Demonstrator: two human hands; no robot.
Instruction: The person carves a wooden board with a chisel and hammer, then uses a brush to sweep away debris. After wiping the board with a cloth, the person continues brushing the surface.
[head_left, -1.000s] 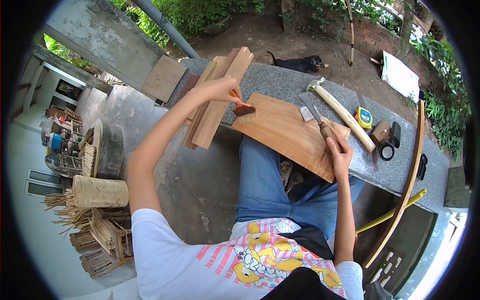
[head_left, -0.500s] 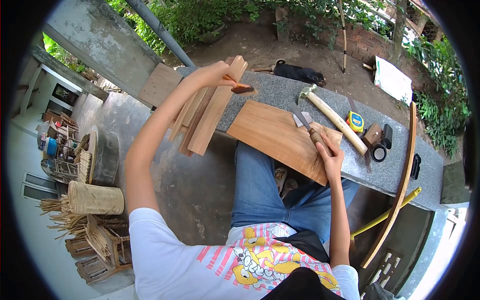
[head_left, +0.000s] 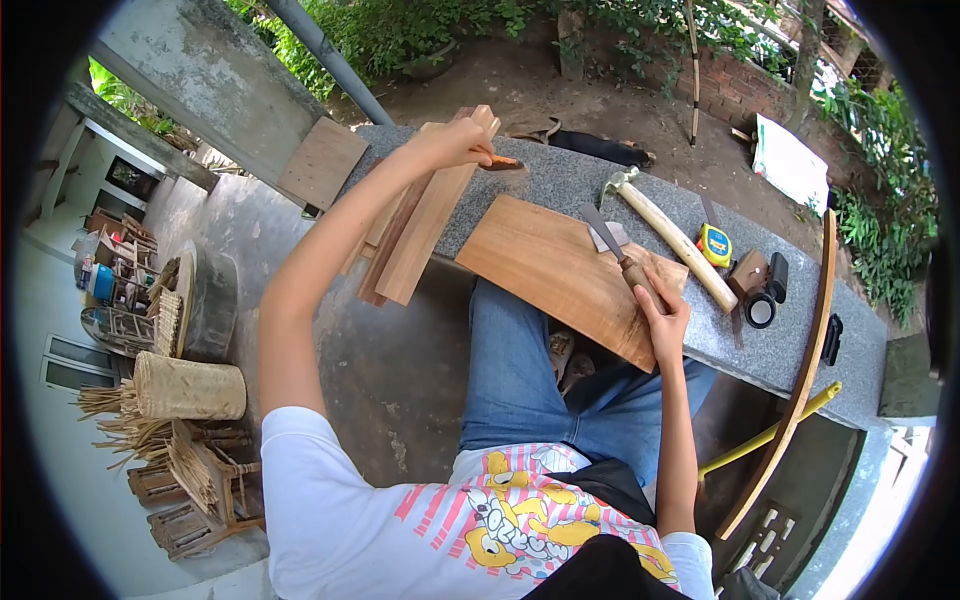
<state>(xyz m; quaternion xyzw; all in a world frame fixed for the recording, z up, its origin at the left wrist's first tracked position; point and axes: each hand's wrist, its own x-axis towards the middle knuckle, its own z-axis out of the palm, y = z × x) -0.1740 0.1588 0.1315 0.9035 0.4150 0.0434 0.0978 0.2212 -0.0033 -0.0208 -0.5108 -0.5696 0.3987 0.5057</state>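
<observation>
My left hand (head_left: 457, 144) is closed on a small paintbrush (head_left: 507, 163) with an orange handle, low over the grey stone slab (head_left: 570, 185) beyond the board. A flat wooden board (head_left: 540, 265) lies across the slab's near edge, partly over my lap. On its right part my right hand (head_left: 662, 312) is closed around the wooden handle of a chisel (head_left: 612, 240), its metal blade pointing away from me. A small pale piece (head_left: 610, 236) lies under the blade. Just left of the board, several wood strips (head_left: 425, 230) lie side by side beneath my left forearm.
Right of the board lie a claw hammer (head_left: 670, 235), a yellow tape measure (head_left: 714, 244), a brown block (head_left: 747, 272) and a round black item (head_left: 760, 310). A long curved wooden strip (head_left: 818, 340) crosses the slab's right end. A dog (head_left: 600, 147) lies beyond the slab.
My left hand has moved slightly right, and the paintbrush is turned at a different angle, higher in view. My right hand and the chisel stay in place.
</observation>
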